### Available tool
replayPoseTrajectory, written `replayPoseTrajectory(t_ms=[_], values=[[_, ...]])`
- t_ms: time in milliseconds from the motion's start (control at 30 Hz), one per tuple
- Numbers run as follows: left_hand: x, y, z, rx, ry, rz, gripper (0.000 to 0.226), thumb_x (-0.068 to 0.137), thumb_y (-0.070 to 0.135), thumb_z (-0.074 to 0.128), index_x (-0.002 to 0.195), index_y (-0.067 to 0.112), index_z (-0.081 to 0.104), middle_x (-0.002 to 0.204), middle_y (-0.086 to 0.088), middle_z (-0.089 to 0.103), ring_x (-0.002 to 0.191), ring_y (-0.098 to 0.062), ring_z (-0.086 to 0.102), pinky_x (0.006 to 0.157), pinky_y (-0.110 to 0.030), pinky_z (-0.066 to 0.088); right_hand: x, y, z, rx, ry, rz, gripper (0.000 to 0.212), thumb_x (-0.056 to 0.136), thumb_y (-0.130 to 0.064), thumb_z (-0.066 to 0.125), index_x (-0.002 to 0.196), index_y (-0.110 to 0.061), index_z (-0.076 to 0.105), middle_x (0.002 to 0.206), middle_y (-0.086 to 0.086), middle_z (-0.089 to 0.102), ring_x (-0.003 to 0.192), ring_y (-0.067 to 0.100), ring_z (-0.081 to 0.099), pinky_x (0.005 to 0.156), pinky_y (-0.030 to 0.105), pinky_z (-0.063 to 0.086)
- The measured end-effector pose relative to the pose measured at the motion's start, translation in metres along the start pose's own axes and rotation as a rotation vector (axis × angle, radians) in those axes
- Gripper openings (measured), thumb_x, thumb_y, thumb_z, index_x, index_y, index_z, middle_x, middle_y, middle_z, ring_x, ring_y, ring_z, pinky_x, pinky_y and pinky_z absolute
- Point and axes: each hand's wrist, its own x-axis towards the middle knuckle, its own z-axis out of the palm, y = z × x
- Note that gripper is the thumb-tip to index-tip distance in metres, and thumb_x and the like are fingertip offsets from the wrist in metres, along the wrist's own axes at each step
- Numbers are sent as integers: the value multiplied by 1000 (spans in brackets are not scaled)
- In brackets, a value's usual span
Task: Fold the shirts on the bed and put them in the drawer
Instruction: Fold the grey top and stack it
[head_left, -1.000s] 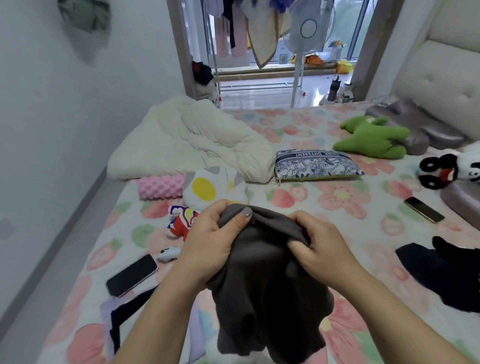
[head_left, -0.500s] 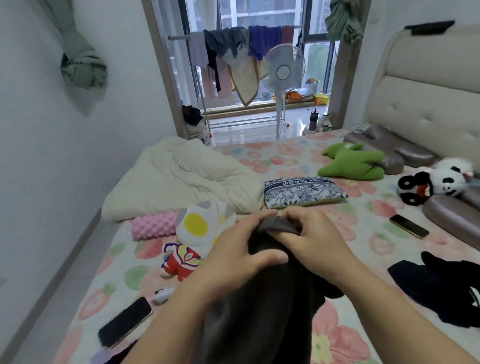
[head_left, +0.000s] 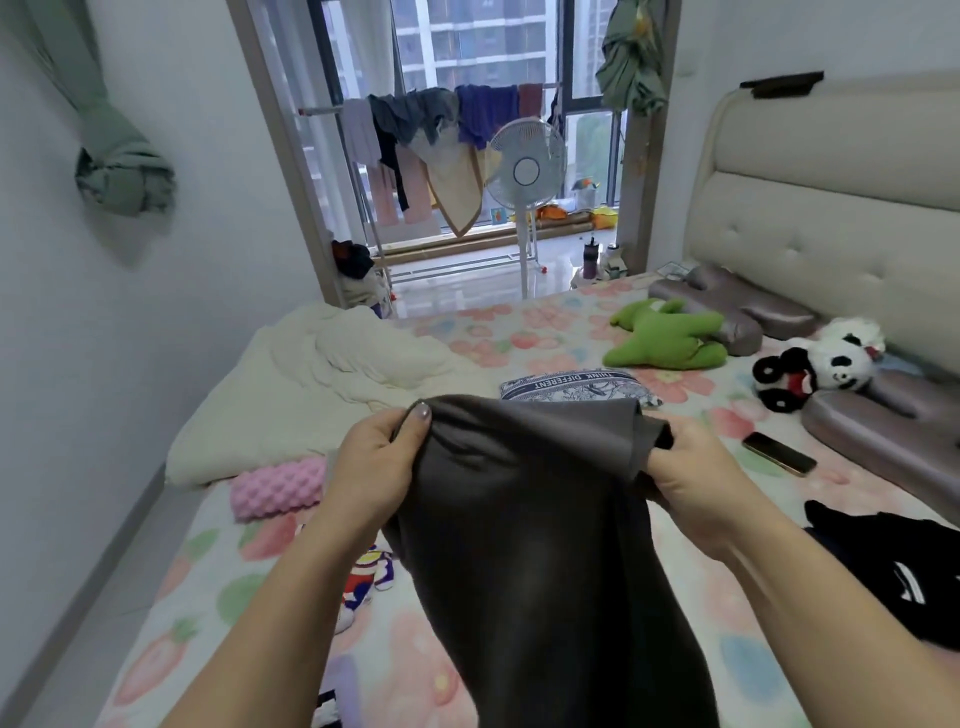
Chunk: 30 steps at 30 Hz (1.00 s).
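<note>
A dark grey shirt (head_left: 540, 545) hangs in front of me above the bed (head_left: 519, 338), which has a floral sheet. My left hand (head_left: 374, 467) pinches the shirt's upper left edge, thumb on top. My right hand (head_left: 691, 483) grips the upper right edge, fingers curled behind the cloth. The top edge is stretched between both hands. A black garment (head_left: 893, 566) with a white mark lies crumpled on the bed at the right. No drawer is in view.
On the bed lie a cream duvet (head_left: 322, 384), a pink roller (head_left: 278, 486), a patterned pouch (head_left: 576, 384), a green plush (head_left: 670, 338), a panda plush (head_left: 821, 369), a phone (head_left: 779, 453) and grey pillows (head_left: 883, 426). A fan (head_left: 525, 171) and drying rack stand beyond.
My hands have moved apart from a bunched grip, spreading the shirt's top edge wide. The camera has tilted upward, showing more of the window and headboard.
</note>
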Motion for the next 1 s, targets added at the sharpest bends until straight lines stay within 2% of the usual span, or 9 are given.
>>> replayPoseTrajectory(t_ms=[167, 233, 300, 400, 533, 667, 800, 900, 1000], values=[[-12, 3, 8, -39, -150, 38, 18, 84, 32, 64, 98, 21, 58, 86, 2, 64, 83, -17, 59, 74, -27, 46, 11, -19, 15, -91, 9, -80, 36, 78, 23, 41, 88, -1, 67, 70, 7, 68, 67, 17, 61, 58, 24, 48], [-17, 16, 16, -74, -377, 109, 51, 66, 46, 69, 113, 42, 49, 105, 10, 63, 98, -6, 61, 84, -18, 48, 13, -27, 28, -224, -45, -143, 29, 72, 20, 43, 84, 3, 64, 74, 22, 63, 72, 21, 56, 66, 33, 43], [-20, 27, 31, -91, -482, 162, 61, 60, 38, 73, 116, 39, 49, 107, 8, 64, 97, -5, 62, 85, -20, 49, 14, -32, 39, -300, -102, -152, 20, 66, 8, 54, 81, -1, 63, 75, 28, 62, 70, 22, 55, 65, 35, 42], [-19, 35, 39, -113, -366, 214, 22, 77, 7, 69, 90, 23, 63, 80, 9, 65, 76, -3, 58, 74, -20, 47, 16, -32, 41, -155, -129, -65, 25, 62, 1, 65, 83, -11, 60, 72, 14, 62, 62, 19, 56, 57, 28, 46], [-16, 32, 34, -308, -216, 184, 22, 90, 6, 51, 81, 21, 64, 67, 15, 67, 67, 1, 59, 64, -16, 48, 5, -17, 34, 226, -244, 76, 38, 69, 9, 68, 101, -7, 55, 81, 12, 68, 71, 19, 66, 62, 27, 56], [-12, 35, 32, -467, -143, 145, 17, 90, 12, 48, 85, 16, 63, 71, 12, 70, 69, 0, 62, 64, -14, 49, -5, 4, 40, -118, -236, -8, 21, 77, -5, 70, 92, 4, 58, 81, 13, 61, 76, 22, 57, 67, 39, 45], [-7, 26, 19, -340, -75, 150, 19, 92, 10, 48, 88, 21, 63, 76, 17, 70, 76, 0, 61, 69, -12, 47, -3, 2, 35, -311, -100, -166, 12, 88, -12, 58, 77, -13, 55, 66, 3, 55, 65, 12, 48, 60, 26, 36], [-9, 17, 9, -220, -78, 109, 16, 90, 29, 54, 105, 34, 55, 102, 9, 64, 98, -12, 57, 82, -20, 45, -2, -10, 34, -511, -93, -341, 12, 88, -18, 59, 77, -19, 54, 66, 1, 58, 60, 8, 48, 59, 24, 36], [-14, 25, 8, 71, -297, 334, 79, 61, 51, 71, 125, 61, 26, 134, 21, 38, 124, 10, 34, 103, -9, 24, -2, -23, 42, -751, -194, -491, 5, 85, -17, 62, 85, -22, 62, 74, -5, 63, 68, 7, 54, 66, 18, 39]])
